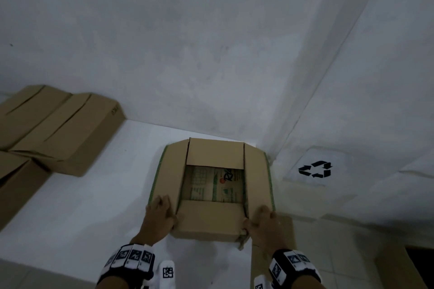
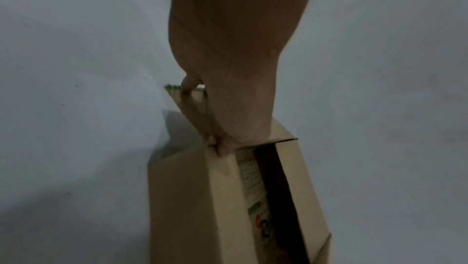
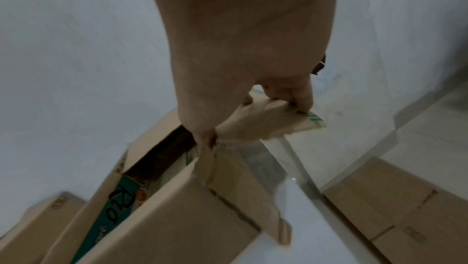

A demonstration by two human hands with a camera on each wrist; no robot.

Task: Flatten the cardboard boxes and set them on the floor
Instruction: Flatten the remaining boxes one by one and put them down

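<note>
The cardboard box (image 1: pixel 215 185) sits on a white table (image 1: pixel 94 206), pushed toward the corner where two pale walls meet. It is plain brown on the outside, with a green hatched band printed along the outer edges of its side flaps. Its four top flaps are folded outward and partly down, leaving a square opening in the middle. Through that opening a printed panel shows: green grid patterns, a small orange-red dot, and black handwriting-style letters that read "Rio" in the right wrist view; smaller green print beside it is too blurred to read.

The left hand (image 1: pixel 159 214) grips the near left corner of the box, fingers curled over the left flap and thumb pressed at the fold. The right hand (image 1: pixel 263 220) grasps the near right corner, where the flap is crumpled and bent between its fingers and thumb.

To the left on the table lie more boxes (image 1: pixel 58 129), brown and closed, one with a short dark marking on its end that cannot be made out. On the right wall hangs a white sheet with a black recycling symbol (image 1: pixel 315 169). Flattened cardboard (image 3: pixel 395 206) lies on the tiled floor beside the table.
</note>
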